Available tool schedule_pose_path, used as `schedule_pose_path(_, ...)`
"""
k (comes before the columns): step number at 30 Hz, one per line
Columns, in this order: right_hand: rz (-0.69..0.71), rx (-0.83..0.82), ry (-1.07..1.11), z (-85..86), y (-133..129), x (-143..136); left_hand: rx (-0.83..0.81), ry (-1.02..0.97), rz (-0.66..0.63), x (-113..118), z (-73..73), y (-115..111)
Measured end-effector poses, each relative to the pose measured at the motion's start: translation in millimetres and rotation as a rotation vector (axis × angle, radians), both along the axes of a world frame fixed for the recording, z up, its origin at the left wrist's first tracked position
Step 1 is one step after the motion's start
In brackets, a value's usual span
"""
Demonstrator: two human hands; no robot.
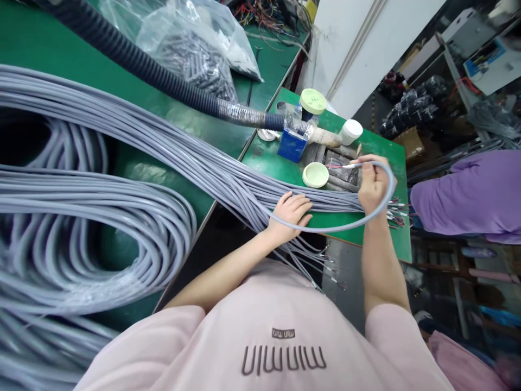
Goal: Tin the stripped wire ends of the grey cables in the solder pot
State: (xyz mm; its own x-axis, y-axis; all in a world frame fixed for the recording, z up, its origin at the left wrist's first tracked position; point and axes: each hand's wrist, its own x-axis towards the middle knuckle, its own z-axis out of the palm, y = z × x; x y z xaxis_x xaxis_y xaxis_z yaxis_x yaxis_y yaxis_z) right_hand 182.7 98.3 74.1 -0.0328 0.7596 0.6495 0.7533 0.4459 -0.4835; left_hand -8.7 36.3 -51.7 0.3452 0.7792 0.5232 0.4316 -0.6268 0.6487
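Note:
Long grey cables (228,174) run in a bundle from the left across to the small green table (394,163). My left hand (288,216) lies on top of the bundle, its fingers apart. Raised over the table's right part, my right hand (372,182) pinches the end of a single grey cable (345,227), which loops round below the hand. Thin red and white wires (340,166) stick out of that end, pointing left over a dark metal tray (344,182). Beside the tray stands an open pale-green round container (315,175).
A black corrugated hose (163,76) ends near a blue box (292,144). Behind are a yellow-lidded jar (312,101) and a white-lidded jar (350,131). Coiled cables (163,233) fill the left table. A person's purple sleeve (472,195) is at right.

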Motion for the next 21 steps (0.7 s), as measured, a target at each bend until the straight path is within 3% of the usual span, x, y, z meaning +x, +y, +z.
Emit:
schedule_pose_path(3,0.027,-0.135,-0.067,-12.4,11.3,-10.2,0.049,0.042,0.011,1.5,-12.8,2.1)
schedule_pose_path(9,0.087,-0.246,-0.222,-28.5,38.8,-8.0,0.042,0.080,-0.013,-1.0,-5.5,-0.9)
schedule_pose_path(21,0.016,-0.242,-0.519,-38.4,46.6,-22.0,0.034,0.064,-0.012,-0.4,-7.1,-0.4)
